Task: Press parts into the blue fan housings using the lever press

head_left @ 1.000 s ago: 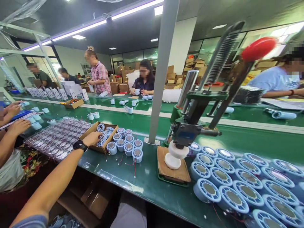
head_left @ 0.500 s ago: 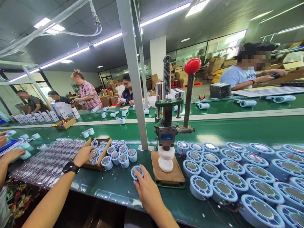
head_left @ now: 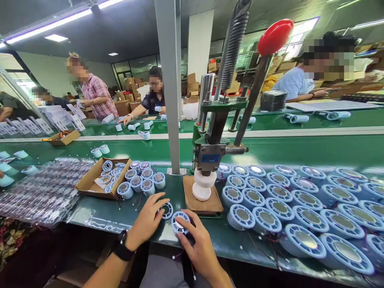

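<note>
My left hand [head_left: 148, 218], with a dark watch on the wrist, pinches a light-blue slotted plastic ring [head_left: 167, 211] at its left edge. Close beside it, my right hand [head_left: 198, 236] grips a light-blue round motor-like housing [head_left: 180, 222] with a silver disc in its top face. Thin wires with small white connectors dangle below this housing, past the bench's front edge. A hand press [head_left: 211, 154] with a red-knobbed lever stands beyond my right hand. Its upper white pad hangs over a white round seat [head_left: 201, 192] on a brown board.
Left of the press, similar housings [head_left: 147, 185] cluster beside a cardboard box [head_left: 87, 180] of blue rings. Many larger-looking housings [head_left: 279, 207] fill the right side. Wired parts in clear packing [head_left: 45, 190] lie at left. A grey post [head_left: 171, 88] rises behind. Co-workers sit and stand across the bench.
My left hand has come out of the cardboard box with a ring and moved right, beside my right hand. The housing in my right hand now shows its silver disc. The view has shifted closer.
</note>
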`<state>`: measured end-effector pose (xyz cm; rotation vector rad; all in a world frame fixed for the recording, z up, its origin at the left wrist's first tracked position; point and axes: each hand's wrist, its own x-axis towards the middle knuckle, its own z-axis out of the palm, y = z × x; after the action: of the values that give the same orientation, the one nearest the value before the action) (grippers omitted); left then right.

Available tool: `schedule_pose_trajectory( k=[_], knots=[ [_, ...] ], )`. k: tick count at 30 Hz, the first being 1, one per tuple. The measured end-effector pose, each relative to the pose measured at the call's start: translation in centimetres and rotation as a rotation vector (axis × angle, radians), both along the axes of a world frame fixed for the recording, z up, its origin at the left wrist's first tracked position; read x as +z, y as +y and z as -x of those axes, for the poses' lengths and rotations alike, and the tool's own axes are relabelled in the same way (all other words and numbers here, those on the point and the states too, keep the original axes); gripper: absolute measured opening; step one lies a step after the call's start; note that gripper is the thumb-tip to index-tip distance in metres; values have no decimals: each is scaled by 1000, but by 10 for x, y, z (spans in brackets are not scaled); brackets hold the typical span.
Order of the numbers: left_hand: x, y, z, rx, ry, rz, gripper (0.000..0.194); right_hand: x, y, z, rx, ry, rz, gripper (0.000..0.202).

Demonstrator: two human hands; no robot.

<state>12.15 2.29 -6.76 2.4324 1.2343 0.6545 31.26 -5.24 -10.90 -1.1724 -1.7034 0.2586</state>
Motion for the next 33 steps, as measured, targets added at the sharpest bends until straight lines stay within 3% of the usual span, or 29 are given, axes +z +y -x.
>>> schedule_pose_trajectory(
  k=[2, 5, 7, 10, 14, 20, 28, 33],
  knots=[
    [-14, -2, 4, 113, -22, -25, 47, 0, -1, 1, -6, 11, -20, 30],
    [-27, -6, 3, 144, -13, -30, 53, -3, -1, 3, -31, 0, -26, 32],
    [-24, -9, -2, 180, -69, 5, 47, -6, 0, 5, -62, -8, -25, 37],
    [-8, -20, -12, 250, -224, 46, 51, -12, 1, 7, -116, -7, -35, 53],
    [6, -42, -28, 72, -179, -26, 65, -19, 1, 9, -166, -11, -38, 67],
    [-2, -53, -46, 124, -148, -78, 64, -23, 1, 9, -157, 32, -30, 77],
    [-2, -60, -56, 222, -244, -100, 63, -13, 0, 11, -119, 156, 37, 87],
    [-11, -64, -60, 295, -292, -22, 67, -15, 2, 9, -62, 68, 82, 60]
  ],
)
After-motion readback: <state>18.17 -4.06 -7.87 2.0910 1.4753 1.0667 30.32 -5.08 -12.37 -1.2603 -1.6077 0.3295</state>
